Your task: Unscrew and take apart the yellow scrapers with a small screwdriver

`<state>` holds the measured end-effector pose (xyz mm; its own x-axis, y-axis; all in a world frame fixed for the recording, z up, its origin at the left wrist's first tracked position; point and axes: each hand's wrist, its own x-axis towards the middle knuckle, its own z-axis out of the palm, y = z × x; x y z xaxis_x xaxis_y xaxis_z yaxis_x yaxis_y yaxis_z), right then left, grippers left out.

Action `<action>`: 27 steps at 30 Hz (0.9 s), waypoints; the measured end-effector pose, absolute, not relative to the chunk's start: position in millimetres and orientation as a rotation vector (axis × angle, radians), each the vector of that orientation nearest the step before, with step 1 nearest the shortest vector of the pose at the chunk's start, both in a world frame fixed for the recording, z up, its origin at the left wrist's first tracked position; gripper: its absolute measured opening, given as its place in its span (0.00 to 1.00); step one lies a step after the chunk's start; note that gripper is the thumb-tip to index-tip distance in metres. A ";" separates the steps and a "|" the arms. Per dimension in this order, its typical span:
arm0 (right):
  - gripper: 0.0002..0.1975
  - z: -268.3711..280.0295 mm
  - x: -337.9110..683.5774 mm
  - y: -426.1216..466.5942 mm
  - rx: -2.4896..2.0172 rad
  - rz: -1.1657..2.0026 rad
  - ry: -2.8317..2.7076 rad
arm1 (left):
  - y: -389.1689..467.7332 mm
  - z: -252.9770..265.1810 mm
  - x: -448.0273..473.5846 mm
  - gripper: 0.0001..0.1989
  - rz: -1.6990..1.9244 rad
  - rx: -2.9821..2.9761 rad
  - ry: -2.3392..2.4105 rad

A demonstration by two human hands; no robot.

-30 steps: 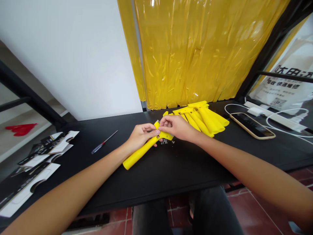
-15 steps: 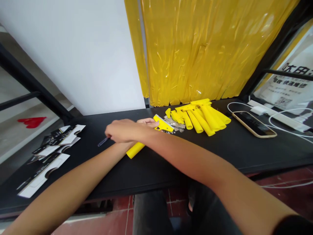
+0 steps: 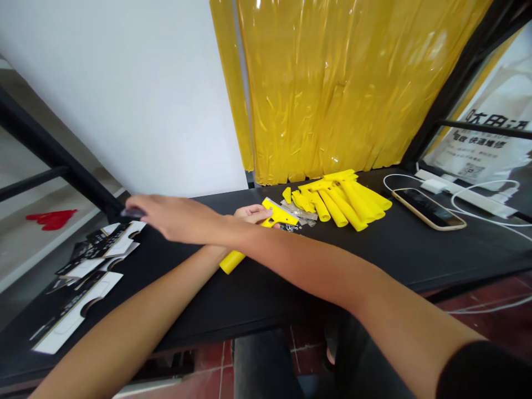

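Observation:
My left hand is closed on a yellow scraper, gripping it near the head, where a metal blade edge shows along the top. The scraper's handle slants down toward me and is partly hidden under my right wrist. My right arm crosses above the left one. At the left, my right hand is closed around a small dark tool that looks like a screwdriver, and only its end shows. Small metal screws and nuts lie just beside the scraper head.
Yellow scraper handles are heaped right of centre, with loose yellow pieces and metal blades beside them. Black-and-white cardboard sleeves lie at left. A phone, white cables and a power strip are at right.
My right hand has moved left and away from me with the dark tool, to above the far end of the cardboard sleeves. The left hand keeps hold of the scraper in about the same place.

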<state>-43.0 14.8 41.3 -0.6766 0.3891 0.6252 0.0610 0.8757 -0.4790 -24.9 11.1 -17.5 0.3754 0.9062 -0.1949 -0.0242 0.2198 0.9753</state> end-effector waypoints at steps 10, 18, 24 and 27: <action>0.18 37.3 151.2 24.4 -0.595 0.596 -1.529 | 6.2 -25.3 -21.6 0.08 0.895 1.159 0.861; 0.10 0.3 178.1 1.0 -0.672 0.347 -1.531 | 2.9 -23.5 -16.9 0.08 0.919 1.129 0.889; 0.11 -2.8 171.7 -3.4 -0.628 0.524 -1.515 | 3.4 -20.9 -16.8 0.07 0.904 1.123 0.907; 0.12 -3.4 173.2 -4.1 -0.701 0.509 -1.536 | 4.1 -22.2 -18.1 0.08 0.906 1.137 0.900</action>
<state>173.2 -4.1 -3.4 -0.0033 0.6956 0.7184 0.1290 0.7127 -0.6895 -18.1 4.1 -22.2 0.3648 0.9233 -0.1201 -0.1262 0.1769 0.9761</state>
